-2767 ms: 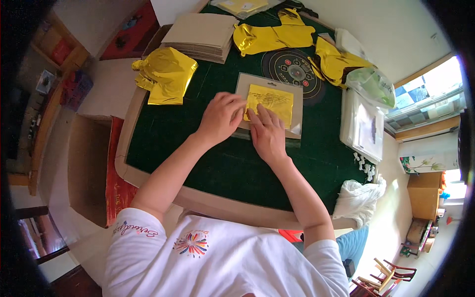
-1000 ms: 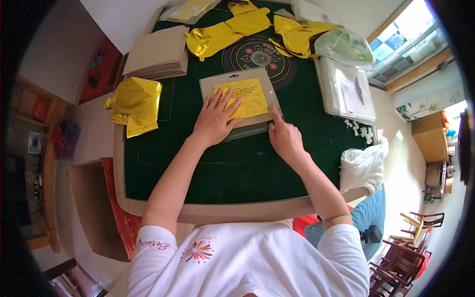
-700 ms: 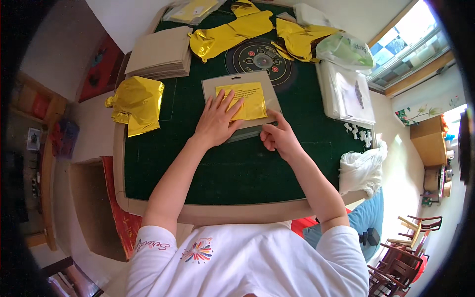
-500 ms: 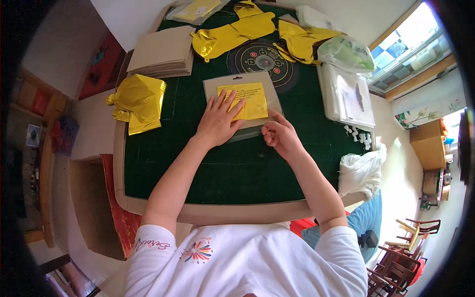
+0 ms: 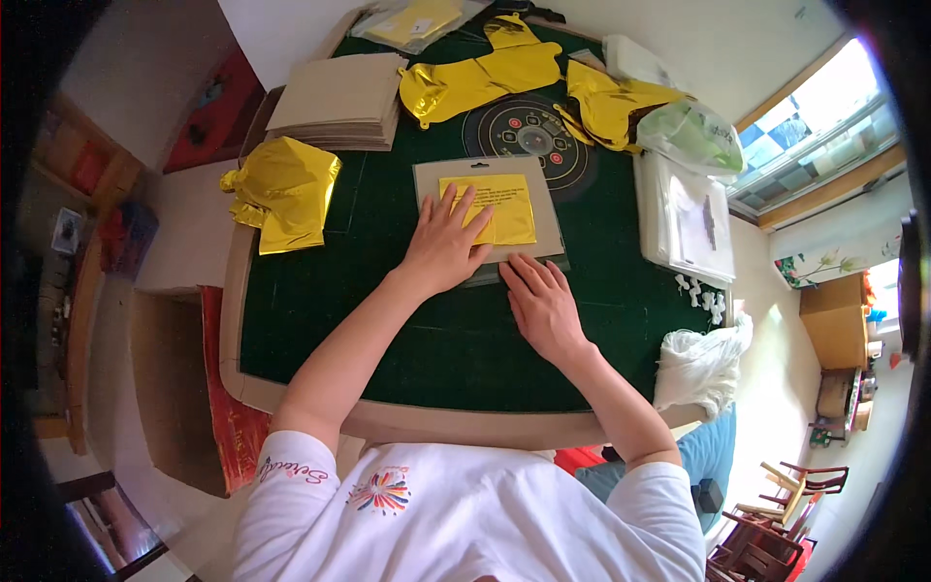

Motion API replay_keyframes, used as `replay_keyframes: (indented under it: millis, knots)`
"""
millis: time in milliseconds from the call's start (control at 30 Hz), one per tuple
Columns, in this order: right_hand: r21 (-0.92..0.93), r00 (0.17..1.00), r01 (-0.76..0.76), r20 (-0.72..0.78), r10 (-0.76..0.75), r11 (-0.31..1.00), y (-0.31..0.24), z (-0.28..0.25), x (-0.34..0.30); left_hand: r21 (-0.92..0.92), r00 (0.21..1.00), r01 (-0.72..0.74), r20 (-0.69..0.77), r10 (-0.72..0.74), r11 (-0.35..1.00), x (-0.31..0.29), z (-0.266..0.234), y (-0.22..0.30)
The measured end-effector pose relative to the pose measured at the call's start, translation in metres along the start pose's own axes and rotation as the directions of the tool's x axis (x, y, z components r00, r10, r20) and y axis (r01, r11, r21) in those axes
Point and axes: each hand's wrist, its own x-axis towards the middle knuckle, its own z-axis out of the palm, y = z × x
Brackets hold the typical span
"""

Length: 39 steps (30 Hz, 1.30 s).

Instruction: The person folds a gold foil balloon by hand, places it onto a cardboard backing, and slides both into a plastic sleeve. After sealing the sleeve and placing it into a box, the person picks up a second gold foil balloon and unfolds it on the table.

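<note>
A flat clear plastic bag with a tan card inside lies mid-table, its hanging slot at the far end. Over the card is a folded gold foil balloon with dark print. My left hand rests open on it, fingers spread across the foil's left part, hiding some of it. At the near edge, my right hand lies open and palm down, fingertips on the bag's clear flap. Whether the flap is sealed cannot be seen.
To the left are a gold foil balloon and a stack of cards. More foil balloons lie at the back. Clear bags, small white pieces and white string line the right side of the green table.
My right hand has uncurled from the bag's right near corner and moved onto its near edge, fingers flat. My left hand stays on the foil. The whole view has shifted slightly.
</note>
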Motion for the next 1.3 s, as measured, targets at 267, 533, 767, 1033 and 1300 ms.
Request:
replay_keyframes:
  millis: [267,533,767,1033,1300]
  knots:
    - [0.02,0.997,0.052,-0.057,-0.051,0.998,0.017,0.002,0.002,0.009,0.99,0.026,-0.137,-0.024,1.0,0.01,0.001,0.011]
    - [0.129,0.989,0.051,-0.144,-0.032,0.99,0.033,-0.007,-0.014,-0.246,0.963,-0.266,-0.026,0.268,0.932,-0.06,0.007,0.049]
    - [-0.066,0.98,0.022,-0.193,-0.034,0.998,0.045,0.008,0.022,-0.167,0.979,-0.204,-0.011,0.205,0.965,-0.081,0.003,0.054]
    - [-0.075,0.976,-0.039,-0.215,0.022,0.996,0.031,0.023,0.043,-0.174,0.98,-0.198,-0.023,0.197,0.965,-0.095,-0.009,0.039]
    - [0.068,0.992,0.118,0.04,-0.121,0.991,-0.026,0.018,0.012,-0.166,0.969,-0.244,0.01,0.249,0.956,-0.125,-0.015,0.03]
